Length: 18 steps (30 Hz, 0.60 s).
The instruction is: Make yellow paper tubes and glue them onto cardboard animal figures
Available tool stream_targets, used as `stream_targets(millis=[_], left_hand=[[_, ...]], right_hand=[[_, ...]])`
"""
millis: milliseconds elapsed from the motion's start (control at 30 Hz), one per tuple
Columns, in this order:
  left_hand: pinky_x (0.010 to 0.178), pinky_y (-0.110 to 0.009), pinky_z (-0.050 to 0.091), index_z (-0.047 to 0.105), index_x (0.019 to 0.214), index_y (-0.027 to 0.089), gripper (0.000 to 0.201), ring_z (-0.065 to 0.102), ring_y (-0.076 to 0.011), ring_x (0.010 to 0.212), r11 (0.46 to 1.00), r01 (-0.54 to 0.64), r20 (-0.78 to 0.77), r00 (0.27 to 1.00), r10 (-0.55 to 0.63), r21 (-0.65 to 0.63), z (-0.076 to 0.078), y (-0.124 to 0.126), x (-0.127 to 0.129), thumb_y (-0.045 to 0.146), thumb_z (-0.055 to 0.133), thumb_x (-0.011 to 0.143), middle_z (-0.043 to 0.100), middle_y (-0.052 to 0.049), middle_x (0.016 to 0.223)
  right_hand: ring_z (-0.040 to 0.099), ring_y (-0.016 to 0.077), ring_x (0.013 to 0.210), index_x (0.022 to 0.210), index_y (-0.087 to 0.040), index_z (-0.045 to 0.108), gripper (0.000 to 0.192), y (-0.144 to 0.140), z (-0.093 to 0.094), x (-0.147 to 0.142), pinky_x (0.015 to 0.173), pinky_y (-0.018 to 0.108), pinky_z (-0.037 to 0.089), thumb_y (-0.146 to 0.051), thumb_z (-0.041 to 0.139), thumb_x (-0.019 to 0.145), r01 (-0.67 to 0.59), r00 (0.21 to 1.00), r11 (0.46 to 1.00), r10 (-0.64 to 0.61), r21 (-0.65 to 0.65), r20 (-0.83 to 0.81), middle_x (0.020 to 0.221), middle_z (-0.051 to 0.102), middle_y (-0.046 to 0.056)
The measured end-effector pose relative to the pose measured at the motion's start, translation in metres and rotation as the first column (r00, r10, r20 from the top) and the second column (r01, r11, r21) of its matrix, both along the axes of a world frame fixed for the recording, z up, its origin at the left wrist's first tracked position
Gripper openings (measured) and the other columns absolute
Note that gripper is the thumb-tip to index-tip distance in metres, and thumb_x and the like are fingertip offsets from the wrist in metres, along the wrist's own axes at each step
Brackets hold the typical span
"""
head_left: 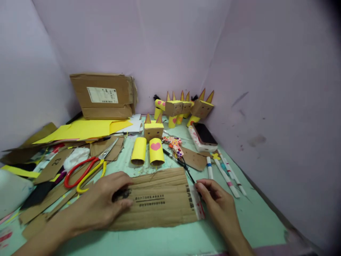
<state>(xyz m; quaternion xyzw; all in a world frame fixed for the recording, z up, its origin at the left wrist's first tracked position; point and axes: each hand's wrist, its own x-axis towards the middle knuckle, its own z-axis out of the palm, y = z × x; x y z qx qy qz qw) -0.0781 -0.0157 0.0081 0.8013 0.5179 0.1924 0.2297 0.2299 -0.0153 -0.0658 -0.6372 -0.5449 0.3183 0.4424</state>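
A flat piece of brown cardboard (pixel 162 211) with printed characters and tape at its right end lies in front of me. My left hand (pixel 109 199) rests on its left end, thumb and fingers apart. Beside the right edge, my right hand (pixel 217 199) is closed, its thumb and fingertips pinching the near end of a thin black stick-like piece (pixel 189 172). The far end of that piece reaches a floral-patterned item (pixel 174 144); whether they are joined I cannot tell. Beyond the cardboard stand two yellow paper tubes (pixel 139 151), one bearing a pink heart, and a horned cardboard head (pixel 153 132).
Left are scissors (pixel 102 156) with red and yellow handles, cardboard scraps (pixel 57 165) and yellow sheets (pixel 80 129). A cardboard box (pixel 102 96) leans behind. Horned figures (pixel 174 107), a phone (pixel 204 134) and white markers (pixel 226 174) are on the right, near the wall (pixel 279 106).
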Motion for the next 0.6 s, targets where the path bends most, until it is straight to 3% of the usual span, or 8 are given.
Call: stream_targets(millis=[100, 233, 333, 400, 467, 533, 600], left_hand=[[0.081, -0.033, 0.042, 0.060, 0.106, 0.022, 0.038, 0.056, -0.0243, 0.093, 0.997, 0.062, -0.160, 0.985, -0.067, -0.036, 0.003, -0.004, 0.002, 0.030, 0.063, 0.069, 0.061, -0.008, 0.105], [0.079, -0.036, 0.040, 0.057, 0.111, 0.024, 0.045, 0.054, -0.0255, 0.091, 0.994, 0.097, -0.256, 0.961, -0.106, -0.048, 0.004, -0.004, 0.001, 0.031, 0.065, 0.067, 0.061, -0.007, 0.099], [0.071, -0.032, 0.039, 0.062, 0.093, 0.022, 0.027, 0.054, -0.0226, 0.081, 0.994, 0.108, -0.235, 0.966, -0.107, -0.009, 0.006, -0.005, 0.001, 0.029, 0.064, 0.067, 0.063, -0.004, 0.086], [0.065, -0.030, 0.038, 0.060, 0.079, 0.021, 0.010, 0.053, -0.0199, 0.073, 0.991, 0.116, -0.212, 0.972, -0.100, 0.062, 0.009, -0.008, 0.002, 0.025, 0.061, 0.070, 0.062, -0.002, 0.077], [0.060, -0.028, 0.036, 0.058, 0.073, 0.021, 0.003, 0.052, -0.0183, 0.067, 0.970, 0.153, -0.208, 0.972, -0.112, 0.191, 0.012, -0.013, 0.004, 0.020, 0.055, 0.074, 0.060, -0.002, 0.070], [0.056, -0.028, 0.035, 0.058, 0.071, 0.021, 0.013, 0.051, -0.0174, 0.062, 0.927, 0.222, -0.231, 0.961, -0.154, 0.304, 0.013, -0.021, 0.006, 0.015, 0.048, 0.076, 0.059, -0.003, 0.065], [0.056, -0.028, 0.037, 0.060, 0.072, 0.022, 0.017, 0.052, -0.0167, 0.061, 0.920, 0.271, -0.246, 0.948, -0.204, 0.283, 0.011, -0.031, 0.009, 0.011, 0.047, 0.075, 0.061, -0.003, 0.067]], right_hand=[[0.062, 0.0207, 0.067, 0.083, -0.020, 0.065, 0.028, -0.004, 0.006, -0.003, 0.063, 0.031, 0.049, -0.045, 0.056, 0.076, -0.015, 0.994, 0.999, 0.011, 0.031, 0.112, 0.080, 0.068, 0.006], [0.061, 0.0245, 0.083, 0.094, -0.021, 0.064, 0.028, -0.007, 0.012, -0.003, 0.067, 0.034, 0.050, -0.039, 0.063, 0.072, -0.156, 0.951, 0.964, 0.088, 0.214, 0.297, 0.093, 0.067, 0.009], [0.055, 0.0280, 0.101, 0.111, -0.023, 0.058, 0.046, -0.008, 0.014, -0.002, 0.081, 0.042, 0.047, -0.037, 0.069, 0.069, -0.368, 0.883, 0.870, 0.215, 0.329, 0.418, 0.108, 0.062, 0.011], [0.054, 0.0284, 0.102, 0.114, -0.023, 0.056, 0.053, -0.009, 0.016, -0.002, 0.093, 0.050, 0.039, -0.035, 0.073, 0.066, -0.474, 0.836, 0.794, 0.272, 0.380, 0.476, 0.108, 0.062, 0.010], [0.058, 0.0250, 0.091, 0.107, -0.026, 0.058, 0.043, -0.011, 0.019, -0.002, 0.098, 0.055, 0.032, -0.025, 0.073, 0.066, -0.511, 0.823, 0.725, 0.256, 0.463, 0.507, 0.093, 0.066, 0.005], [0.060, 0.0204, 0.075, 0.095, -0.029, 0.060, 0.033, -0.015, 0.021, 0.000, 0.099, 0.054, 0.031, -0.012, 0.067, 0.068, -0.523, 0.818, 0.658, 0.209, 0.542, 0.536, 0.075, 0.068, -0.001], [0.060, 0.0184, 0.066, 0.088, -0.031, 0.061, 0.032, -0.019, 0.020, 0.005, 0.097, 0.052, 0.033, -0.005, 0.061, 0.068, -0.556, 0.788, 0.604, 0.164, 0.571, 0.594, 0.067, 0.069, -0.004]])
